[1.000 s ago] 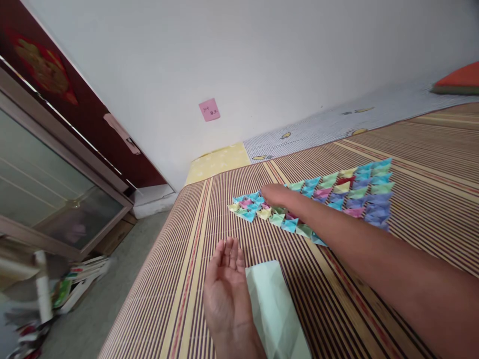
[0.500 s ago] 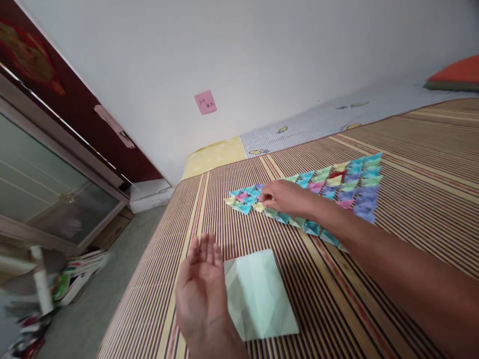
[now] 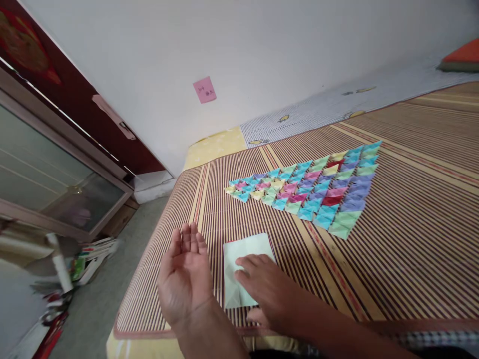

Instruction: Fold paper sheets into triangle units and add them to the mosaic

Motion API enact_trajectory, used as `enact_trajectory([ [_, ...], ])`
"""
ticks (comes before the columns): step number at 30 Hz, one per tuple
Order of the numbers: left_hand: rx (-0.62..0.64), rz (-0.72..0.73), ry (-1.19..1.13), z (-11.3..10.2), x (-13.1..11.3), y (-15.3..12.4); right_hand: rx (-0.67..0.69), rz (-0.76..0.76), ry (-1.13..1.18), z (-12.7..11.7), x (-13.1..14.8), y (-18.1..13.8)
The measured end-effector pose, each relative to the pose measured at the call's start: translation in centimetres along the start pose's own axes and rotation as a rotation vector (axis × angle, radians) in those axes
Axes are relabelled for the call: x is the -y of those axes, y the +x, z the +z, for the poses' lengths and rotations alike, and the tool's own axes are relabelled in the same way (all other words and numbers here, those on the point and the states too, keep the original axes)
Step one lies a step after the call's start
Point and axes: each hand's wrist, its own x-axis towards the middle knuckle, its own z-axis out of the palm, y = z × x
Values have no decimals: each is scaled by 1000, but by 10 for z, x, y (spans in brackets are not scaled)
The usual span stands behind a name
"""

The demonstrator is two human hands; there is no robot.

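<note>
On the striped mat lies a stack of pale green paper (image 3: 235,291) with creases across its top sheet. My right hand (image 3: 264,284) rests over the stack's right part, fingers stretched out and thumb near the lower edge. Just left of the paper, my left hand (image 3: 187,279) is held palm up, empty, its fingers loosely curved and apart. Beyond both hands, many small folded paper pieces (image 3: 299,187) in blue, green, pink, yellow, purple and red are laid in rows, forming a long triangle that points left.
A striped mat (image 3: 404,239) covers the bed, whose left edge drops to a grey floor (image 3: 108,279). A pink note (image 3: 204,89) is on the white wall. An orange cushion (image 3: 462,55) lies far right. Floor clutter (image 3: 62,264) and a door (image 3: 56,164) are at left.
My right hand has come back from the left part of the folded pieces to the green paper stack. My left hand has shifted slightly left, still palm up. The view has tilted down a little.
</note>
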Motion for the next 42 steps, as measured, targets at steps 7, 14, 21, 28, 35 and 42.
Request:
enact_trajectory([
  [7, -23, -14, 3, -2, 4, 6, 20, 33, 38, 12, -6, 11],
  [14, 1, -22, -6, -6, 4, 8, 13, 61, 149, 7, -15, 9],
  [21, 1, -15, -2, -10, 2, 11, -60, 115, 298, 4, -10, 9],
  [28, 198, 65, 253, -20, 31, 26, -416, 271, 1294, -76, -50, -18],
  [35, 662, -293, 624, -8, 67, 3, -683, 311, 1432, -96, -74, -35],
  [42, 776, -216, 818, -7, 68, -3, -693, 350, 1167, -109, -84, -43],
])
